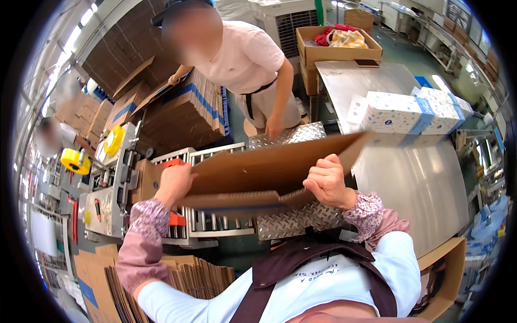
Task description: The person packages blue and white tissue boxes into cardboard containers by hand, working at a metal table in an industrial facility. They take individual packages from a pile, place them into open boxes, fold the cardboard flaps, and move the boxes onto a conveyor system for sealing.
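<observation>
Holding a partly opened brown cardboard carton (242,168) with curled, grasping fingers of left hand (176,183) and right hand (329,181) at opposite ends, apparently to balance the long panels. Suspended between both sets of fingers, with roller conveyor (215,223) and tread plate (301,220) lower than the fingers, presumably for clearance.

Dark lettering (318,273) stands on the wearer's light-blue shirt (328,296).
</observation>
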{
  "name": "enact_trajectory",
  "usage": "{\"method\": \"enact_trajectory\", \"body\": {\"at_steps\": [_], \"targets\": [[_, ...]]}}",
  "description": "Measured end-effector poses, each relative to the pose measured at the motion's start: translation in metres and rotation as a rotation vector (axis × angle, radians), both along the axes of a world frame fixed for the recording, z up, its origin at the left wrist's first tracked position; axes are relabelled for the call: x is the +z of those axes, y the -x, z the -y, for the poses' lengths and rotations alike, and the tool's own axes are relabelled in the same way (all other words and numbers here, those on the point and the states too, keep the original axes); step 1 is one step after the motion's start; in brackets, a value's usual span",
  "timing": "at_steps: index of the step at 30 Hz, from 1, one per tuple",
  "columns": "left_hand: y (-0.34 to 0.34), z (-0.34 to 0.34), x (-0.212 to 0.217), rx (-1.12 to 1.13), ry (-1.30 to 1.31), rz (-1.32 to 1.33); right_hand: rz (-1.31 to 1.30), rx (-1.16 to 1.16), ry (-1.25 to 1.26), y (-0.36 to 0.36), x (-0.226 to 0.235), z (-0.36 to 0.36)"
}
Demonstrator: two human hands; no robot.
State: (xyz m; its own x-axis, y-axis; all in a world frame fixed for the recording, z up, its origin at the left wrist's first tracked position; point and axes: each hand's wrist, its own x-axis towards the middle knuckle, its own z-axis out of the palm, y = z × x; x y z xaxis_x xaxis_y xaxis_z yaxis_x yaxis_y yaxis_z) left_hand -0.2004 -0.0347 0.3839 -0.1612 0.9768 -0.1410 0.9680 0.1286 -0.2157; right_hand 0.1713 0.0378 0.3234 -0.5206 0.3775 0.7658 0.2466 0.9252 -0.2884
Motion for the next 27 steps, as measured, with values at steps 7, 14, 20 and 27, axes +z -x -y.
{"method": "enact_trajectory", "body": {"at_steps": [7,14,20,27], "targets": [[0.032,0.014,-0.059,0.097,0.149,-0.118,-0.063,0.842,0.040,0.115,-0.026,0.035],[-0.005,0.135,-0.027,-0.541,0.788,0.896,0.550,0.609,-0.003,0.176,-0.132,0.043],[-0.004,0.056,-0.110,-0.536,-0.210,0.336,0.280,-0.130,-0.135,0.175,0.019,-0.050],[0.002,0.029,-0.084,-0.510,-1.065,0.323,0.368,-0.200,0.172,0.110,-0.081,0.015]]}}
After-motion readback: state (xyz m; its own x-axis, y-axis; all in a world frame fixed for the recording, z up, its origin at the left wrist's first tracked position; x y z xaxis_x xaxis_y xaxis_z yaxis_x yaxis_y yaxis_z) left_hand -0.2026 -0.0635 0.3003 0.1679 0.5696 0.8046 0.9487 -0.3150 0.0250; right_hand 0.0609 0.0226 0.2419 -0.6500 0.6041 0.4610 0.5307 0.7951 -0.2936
